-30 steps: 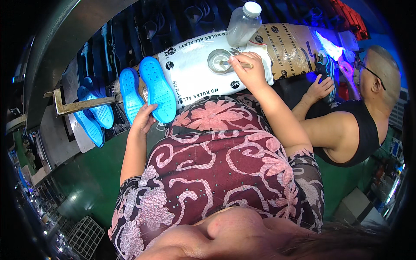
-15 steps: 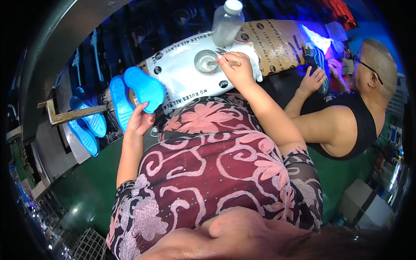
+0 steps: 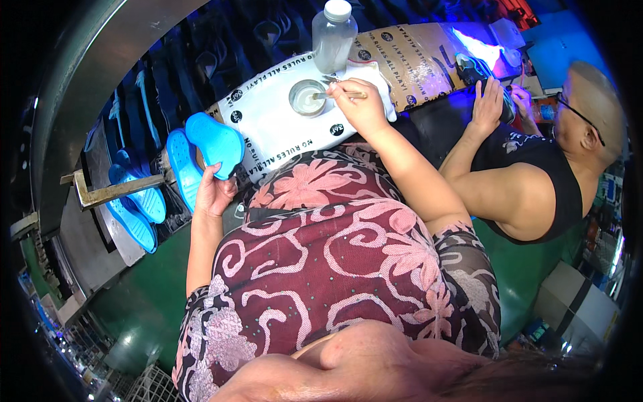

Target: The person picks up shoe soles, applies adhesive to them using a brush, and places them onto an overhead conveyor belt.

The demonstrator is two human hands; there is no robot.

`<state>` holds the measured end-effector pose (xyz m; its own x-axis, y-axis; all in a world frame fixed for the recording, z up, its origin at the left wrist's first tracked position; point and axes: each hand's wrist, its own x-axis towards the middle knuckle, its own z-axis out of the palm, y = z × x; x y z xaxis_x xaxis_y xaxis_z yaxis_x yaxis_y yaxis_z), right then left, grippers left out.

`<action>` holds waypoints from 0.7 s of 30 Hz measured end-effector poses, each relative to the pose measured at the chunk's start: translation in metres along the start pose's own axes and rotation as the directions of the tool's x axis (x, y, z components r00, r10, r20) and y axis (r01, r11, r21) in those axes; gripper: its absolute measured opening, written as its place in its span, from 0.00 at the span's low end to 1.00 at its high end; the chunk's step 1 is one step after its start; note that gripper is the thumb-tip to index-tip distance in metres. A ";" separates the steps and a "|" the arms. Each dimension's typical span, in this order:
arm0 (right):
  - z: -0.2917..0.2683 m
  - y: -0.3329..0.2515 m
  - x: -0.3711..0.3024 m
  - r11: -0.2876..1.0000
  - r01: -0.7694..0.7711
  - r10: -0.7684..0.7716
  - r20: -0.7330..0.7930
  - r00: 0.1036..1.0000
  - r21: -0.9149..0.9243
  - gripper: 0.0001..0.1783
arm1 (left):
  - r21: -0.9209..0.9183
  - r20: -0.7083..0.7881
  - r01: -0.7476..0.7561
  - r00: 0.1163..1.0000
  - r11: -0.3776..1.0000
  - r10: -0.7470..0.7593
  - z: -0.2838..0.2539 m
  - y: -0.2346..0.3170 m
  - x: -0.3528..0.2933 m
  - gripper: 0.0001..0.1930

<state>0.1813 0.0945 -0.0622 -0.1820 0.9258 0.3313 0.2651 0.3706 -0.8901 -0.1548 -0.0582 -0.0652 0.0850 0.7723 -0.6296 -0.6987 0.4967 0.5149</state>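
My left hand [image 3: 216, 190] grips a blue shoe sole [image 3: 218, 144] by its near end, with the sole's broad face turned up. Beside it on the left lies another blue sole [image 3: 181, 167]. My right hand [image 3: 360, 106] is closed round a thin wooden-handled brush [image 3: 355, 95], whose tip reaches into a small round bowl [image 3: 299, 86]. Pale liquid shows in the bowl, which stands on a white printed sheet [image 3: 268, 127]. Behind the bowl a clear bottle [image 3: 333, 43] with a white cap stands upright.
More blue soles [image 3: 134, 221] lie at the left beside a metal bracket [image 3: 120, 191]. Brown printed cardboard [image 3: 402, 60] covers the bench to the right. A co-worker [image 3: 536, 161] sits at my right, holding a shoe under bright blue light. Dark machinery runs along the back.
The whole view has shifted slightly. My right hand still holds the brush at the bowl, and my left hand still holds the sole. The co-worker's near hand has risen a little.
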 end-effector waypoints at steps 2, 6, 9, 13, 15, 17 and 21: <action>-0.001 -0.009 -0.001 0.988 -0.020 0.036 -0.105 0.994 0.150 0.11 | 0.050 -0.029 -0.138 0.990 0.989 0.139 0.017 -0.002 -0.006 0.11; 0.000 -0.003 -0.004 0.934 -0.153 0.191 -0.086 0.978 0.323 0.13 | 0.286 0.056 -0.378 0.924 0.881 0.378 0.058 -0.010 -0.023 0.19; -0.001 -0.011 -0.005 0.905 -0.186 0.209 -0.018 0.978 0.383 0.16 | 0.394 0.074 -0.486 0.863 0.780 0.501 0.081 -0.014 -0.028 0.21; -0.008 -0.029 -0.008 0.806 -0.170 0.238 -0.048 0.970 0.567 0.19 | 0.550 0.045 -0.582 0.737 0.599 0.674 0.099 -0.013 -0.015 0.18; -0.011 -0.045 -0.014 0.793 -0.164 0.238 -0.051 0.970 0.587 0.19 | 0.585 0.143 -0.624 0.708 0.518 0.691 0.101 -0.007 -0.007 0.17; -0.012 -0.058 -0.022 0.810 -0.161 0.200 -0.008 0.980 0.564 0.19 | 0.623 0.159 -0.634 0.676 0.458 0.720 0.109 -0.007 -0.007 0.17; -0.008 -0.091 -0.031 0.926 0.001 -0.062 0.150 0.987 0.378 0.19 | 0.687 0.190 -0.638 0.620 0.348 0.761 0.118 -0.009 -0.007 0.16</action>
<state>0.1702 0.0326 0.0114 -0.3378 0.8794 0.3355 -0.1126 0.3162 -0.9420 -0.0649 -0.0215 0.0036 -0.3441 0.9322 0.1126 0.1905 -0.0481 0.9805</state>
